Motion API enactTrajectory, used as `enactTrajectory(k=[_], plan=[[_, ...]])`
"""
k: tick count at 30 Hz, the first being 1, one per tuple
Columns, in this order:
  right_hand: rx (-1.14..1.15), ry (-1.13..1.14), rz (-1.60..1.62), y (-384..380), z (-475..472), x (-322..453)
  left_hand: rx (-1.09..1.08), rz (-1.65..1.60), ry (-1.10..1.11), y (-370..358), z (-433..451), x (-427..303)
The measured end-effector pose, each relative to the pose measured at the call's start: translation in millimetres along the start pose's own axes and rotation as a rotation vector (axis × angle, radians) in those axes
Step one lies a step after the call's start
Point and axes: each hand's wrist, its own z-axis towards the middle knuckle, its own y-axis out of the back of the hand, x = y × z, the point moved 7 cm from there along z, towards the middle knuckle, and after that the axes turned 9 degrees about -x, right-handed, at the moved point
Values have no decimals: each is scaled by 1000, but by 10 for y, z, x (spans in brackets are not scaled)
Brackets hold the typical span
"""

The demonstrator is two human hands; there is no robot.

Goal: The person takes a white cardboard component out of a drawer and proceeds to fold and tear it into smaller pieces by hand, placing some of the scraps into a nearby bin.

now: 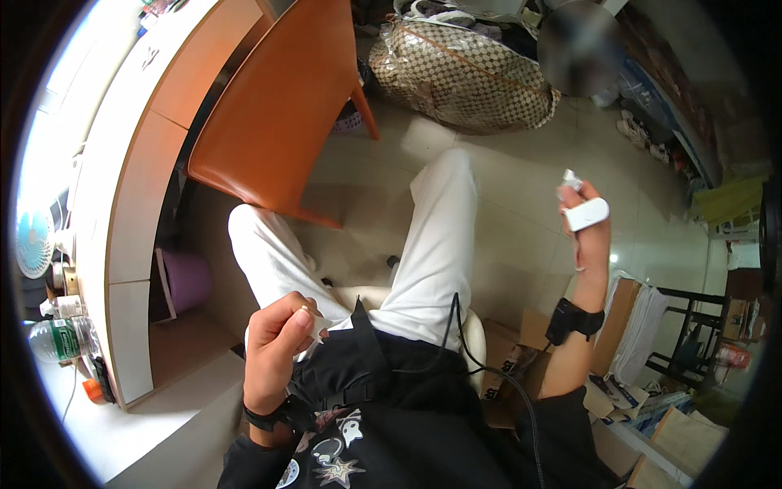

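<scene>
My left hand [278, 345] is raised over my left thigh. Its thumb and bent fingers pinch a small white piece [321, 327], whose exact kind I cannot make out. Out to the right, my right hand [589, 229] is held up over the floor, its fingers around a flat white plastic object [588, 214] with a rounded end. Another small white piece [572, 180] sticks out at the fingertips of that hand; whether it is joined to the flat object is hidden. Black bands circle both wrists.
An orange chair [281, 110] stands ahead, beside a white desk [131, 226] with a plastic bottle [58, 339] and a fan [35, 243]. A checkered bag [464, 76] lies on the floor beyond. At right are cardboard boxes [617, 324]. A black cable [519, 391] crosses my lap.
</scene>
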Motion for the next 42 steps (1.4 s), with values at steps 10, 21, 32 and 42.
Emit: enactTrajectory(k=[10,21,32,42], plan=[[486,-23,48,-982,-663,238,15,223,-28,-280,2,-138],[700,-82,-17,-1033,-1319,413,208,396,-55,-732,10,-185],[689,240,-55,-1073,-1440,545,228,496,-175,-916,7,-207],[617,301,-64,-847,-1356,402,301,593,-70,-1245,161,-96]])
